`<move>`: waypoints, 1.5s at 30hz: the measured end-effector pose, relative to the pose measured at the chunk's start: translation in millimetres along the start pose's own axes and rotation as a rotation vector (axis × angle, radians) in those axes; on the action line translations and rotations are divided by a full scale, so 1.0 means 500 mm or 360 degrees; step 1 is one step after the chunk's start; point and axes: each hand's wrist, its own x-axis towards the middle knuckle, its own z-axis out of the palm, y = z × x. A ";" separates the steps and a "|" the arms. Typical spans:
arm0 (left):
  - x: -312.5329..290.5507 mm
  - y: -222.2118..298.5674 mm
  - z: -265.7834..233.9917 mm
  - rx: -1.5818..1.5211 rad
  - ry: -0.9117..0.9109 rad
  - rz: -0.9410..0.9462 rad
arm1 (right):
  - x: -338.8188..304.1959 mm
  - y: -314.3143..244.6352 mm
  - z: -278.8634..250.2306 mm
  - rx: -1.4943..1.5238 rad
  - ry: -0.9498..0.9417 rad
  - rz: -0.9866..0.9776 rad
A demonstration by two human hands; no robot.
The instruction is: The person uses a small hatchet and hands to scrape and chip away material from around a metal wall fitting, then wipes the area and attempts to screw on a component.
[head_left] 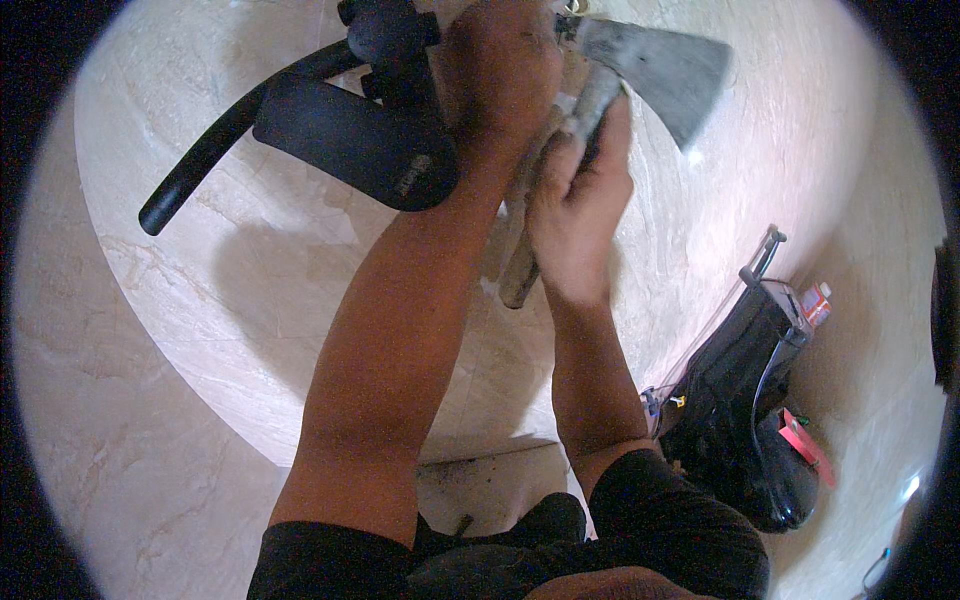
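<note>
Pale, veined, marble-look surface [270, 200] spreads across most of the frame, with a straight-to-curved edge running down its left side. Toward the top centre is an axe-like tool [665, 75]: its flat, grey, wedge-shaped blade flares to the right, and a worn, brownish handle [518, 283] slants down to its end near the middle of the frame.

Just below the blade, the right hand [580, 205] has its fingers curled round a short grey bar [597, 100], which lies close against the tool. At the top edge, the left hand [505, 50] is nearest to the tool's head; its fingers are not clear enough for me to tell how they are set.

Upper left, a black apparatus [345, 135] with a curved bar and a broad rounded plate overlaps the left forearm. At the right, well apart from the hands, sits a glossy black bag [735, 400], with a red-and-white item [817, 303] at its top and a red piece [806, 448] lower down. Black sleeves [680, 530] show along the bottom.
</note>
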 end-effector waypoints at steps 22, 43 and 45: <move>0.000 -0.004 0.006 -0.0047 0.0045 0.0008 | 0.004 0.020 -0.007 -0.0226 -0.0135 0.0007; -0.003 0.002 -0.001 -0.0057 0.0031 0.0049 | -0.008 0.021 0.000 -0.0179 0.0004 -0.0121; 0.000 0.011 -0.004 -0.0026 0.0030 -0.0005 | 0.007 0.028 0.008 -0.0222 -0.0069 -0.0084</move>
